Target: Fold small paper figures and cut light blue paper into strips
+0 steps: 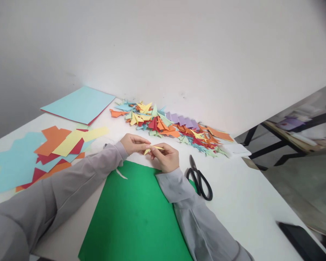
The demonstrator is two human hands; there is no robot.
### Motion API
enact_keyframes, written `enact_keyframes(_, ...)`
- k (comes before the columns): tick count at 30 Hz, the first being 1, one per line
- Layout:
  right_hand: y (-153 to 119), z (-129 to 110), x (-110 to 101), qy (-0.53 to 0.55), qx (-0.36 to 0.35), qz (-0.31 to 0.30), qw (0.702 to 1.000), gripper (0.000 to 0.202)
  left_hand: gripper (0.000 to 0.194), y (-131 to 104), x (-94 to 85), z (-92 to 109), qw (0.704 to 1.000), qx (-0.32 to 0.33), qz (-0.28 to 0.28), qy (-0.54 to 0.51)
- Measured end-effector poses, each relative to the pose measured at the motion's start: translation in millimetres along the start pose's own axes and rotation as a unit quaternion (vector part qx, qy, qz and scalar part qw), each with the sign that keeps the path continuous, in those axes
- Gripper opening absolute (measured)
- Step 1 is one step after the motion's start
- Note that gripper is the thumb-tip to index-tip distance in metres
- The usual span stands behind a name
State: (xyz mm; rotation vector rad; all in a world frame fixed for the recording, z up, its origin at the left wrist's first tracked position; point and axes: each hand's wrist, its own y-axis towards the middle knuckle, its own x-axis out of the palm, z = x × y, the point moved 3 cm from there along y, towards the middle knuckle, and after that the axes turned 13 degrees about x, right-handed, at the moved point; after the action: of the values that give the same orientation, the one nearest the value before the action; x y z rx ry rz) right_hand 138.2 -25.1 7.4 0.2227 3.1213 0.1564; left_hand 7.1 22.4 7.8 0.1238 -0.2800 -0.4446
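Between my two hands is a small folded piece of yellow paper (154, 148), held above the far edge of a green sheet (141, 214). My left hand (134, 143) pinches it from the left, fingers closed. From the right, my right hand (167, 156) grips it between thumb and fingers. Parts of the yellow paper are hidden by the fingertips. Just beyond the hands lies a long heap of small folded paper pieces (163, 125) in yellow, orange, red, green, blue and purple.
Black-handled scissors (199, 179) lie right of the green sheet. Loose coloured paper pieces (54, 141) spread on the left, with a light blue sheet (81, 103) behind them. A dark phone-like object (301, 241) lies at the table's right edge. A wall stands behind the table.
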Motion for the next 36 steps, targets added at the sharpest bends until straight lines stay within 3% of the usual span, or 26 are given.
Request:
enact_keyframes(8,-0.1,4.2,0.4,0.042,0.032,-0.062,0.997,0.014,0.026,0.0,0.8,-0.1,0.999,0.023,-0.026,0.002)
enact_keyframes(14,0.7,1.9,-2.2,0.032,0.019,-0.014,0.999,0.010,0.030,0.2,0.1,-2.5,0.999,0.005,-0.037,-0.023)
enact_keyframes(28,-0.8,1.8,-0.4,0.037,0.051,-0.032,0.997,0.010,0.028,-0.2,2.8,3.8,0.998,-0.010,-0.061,0.013)
enact_keyframes(36,1.1,7.9,-2.6,0.041,0.058,-0.041,0.997,0.014,0.032,1.2,0.9,0.4,0.999,-0.024,-0.043,-0.006)
